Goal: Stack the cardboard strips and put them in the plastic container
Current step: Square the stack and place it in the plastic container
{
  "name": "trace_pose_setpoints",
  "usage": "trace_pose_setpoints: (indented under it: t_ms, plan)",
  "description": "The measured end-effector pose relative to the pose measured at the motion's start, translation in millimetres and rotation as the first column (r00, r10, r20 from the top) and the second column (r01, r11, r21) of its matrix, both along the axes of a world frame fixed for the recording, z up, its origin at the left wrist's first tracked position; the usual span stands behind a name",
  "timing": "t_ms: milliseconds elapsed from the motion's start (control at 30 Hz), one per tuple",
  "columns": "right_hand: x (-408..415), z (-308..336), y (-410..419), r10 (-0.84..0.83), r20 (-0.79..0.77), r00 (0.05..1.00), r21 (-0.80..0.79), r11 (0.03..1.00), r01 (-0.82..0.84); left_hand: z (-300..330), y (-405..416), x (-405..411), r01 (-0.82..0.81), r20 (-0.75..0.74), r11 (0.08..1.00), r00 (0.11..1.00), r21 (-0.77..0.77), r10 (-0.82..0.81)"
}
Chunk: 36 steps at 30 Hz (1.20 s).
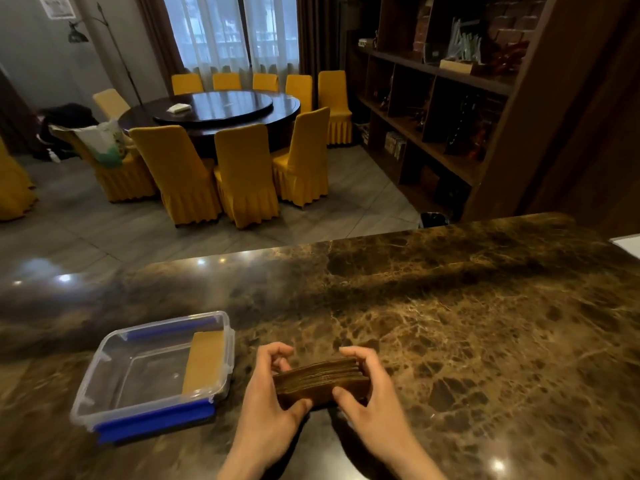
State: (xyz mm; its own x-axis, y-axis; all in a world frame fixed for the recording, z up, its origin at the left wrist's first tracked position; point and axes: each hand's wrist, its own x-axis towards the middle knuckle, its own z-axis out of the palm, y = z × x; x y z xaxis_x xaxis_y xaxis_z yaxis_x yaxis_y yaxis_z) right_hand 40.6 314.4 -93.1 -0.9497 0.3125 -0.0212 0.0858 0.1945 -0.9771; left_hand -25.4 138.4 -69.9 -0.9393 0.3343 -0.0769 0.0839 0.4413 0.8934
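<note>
A thick stack of brown cardboard strips (317,379) rests on the marble counter, held between both hands. My left hand (268,400) grips its left end, thumb at the near side. My right hand (367,393) grips its right end, thumb pressed on the near face. To the left stands a clear plastic container (104,393) with blue clips. One cardboard strip (204,362) lies inside it along the right wall.
The brown marble counter (485,323) stretches wide to the right and behind the stack. Its far edge drops to a dining room with a round table (221,109) and yellow chairs. A white object (627,245) sits at the counter's right edge.
</note>
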Motion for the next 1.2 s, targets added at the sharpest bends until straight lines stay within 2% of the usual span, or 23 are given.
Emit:
trace_pose_setpoints:
  t_ms: [133, 233, 333, 433, 533, 600, 633, 733, 767, 867, 933, 1067, 1200]
  plan:
    - [11, -7, -54, -0.031, -0.017, 0.999, -0.100, 0.995, 0.029, -19, -44, 24, -0.069, -0.014, 0.994, 0.997, 0.084, 0.071]
    - [12, -18, -87, -0.179, -0.015, 0.984, 0.025, 0.983, 0.180, -41, -61, 39, -0.123, 0.016, 0.983, 0.992, 0.133, 0.122]
    - [3, -21, -97, -0.288, -0.012, 0.958, 0.072, 0.955, 0.288, -50, -56, 40, -0.170, 0.103, 0.963, 0.983, 0.208, 0.152]
    - [-4, -19, -99, -0.351, 0.012, 0.936, 0.001, 0.936, 0.351, -42, -38, 39, -0.356, 0.257, 0.833, 0.929, 0.423, 0.267]
    - [-4, -19, -104, -0.376, 0.073, 0.924, -0.145, 0.912, 0.383, -36, -23, 39, -0.504, 0.208, 0.790, 0.864, 0.350, 0.459]
    - [0, -18, -104, -0.335, 0.086, 0.938, -0.215, 0.913, 0.346, -34, -23, 38, -0.546, 0.156, 0.766, 0.836, 0.340, 0.527]
    - [2, -18, -103, -0.307, 0.067, 0.949, -0.188, 0.931, 0.314, -35, -25, 37, -0.552, 0.135, 0.764, 0.830, 0.335, 0.540]
    - [7, -27, -102, -0.272, -0.017, 0.962, 0.074, 0.959, 0.273, -39, -31, 39, -0.553, 0.079, 0.796, 0.830, 0.248, 0.552]
    - [6, -29, -103, -0.283, -0.038, 0.958, 0.095, 0.954, 0.286, -40, -31, 39, -0.571, 0.086, 0.783, 0.818, 0.246, 0.569]
    - [1, -25, -108, -0.318, -0.013, 0.948, 0.004, 0.948, 0.318, -39, -24, 39, -0.654, 0.143, 0.706, 0.753, 0.273, 0.642]
    - [-3, -21, -105, -0.332, -0.009, 0.943, -0.050, 0.942, 0.331, -36, -20, 37, -0.671, 0.116, 0.682, 0.732, 0.290, 0.671]
    - [-6, -23, -102, -0.256, -0.038, 0.966, 0.069, 0.963, 0.259, -40, -24, 35, -0.670, 0.080, 0.700, 0.734, 0.247, 0.675]
    - [-8, -25, -105, -0.264, -0.023, 0.964, 0.041, 0.963, 0.265, -44, -23, 38, -0.674, 0.141, 0.696, 0.736, 0.247, 0.663]
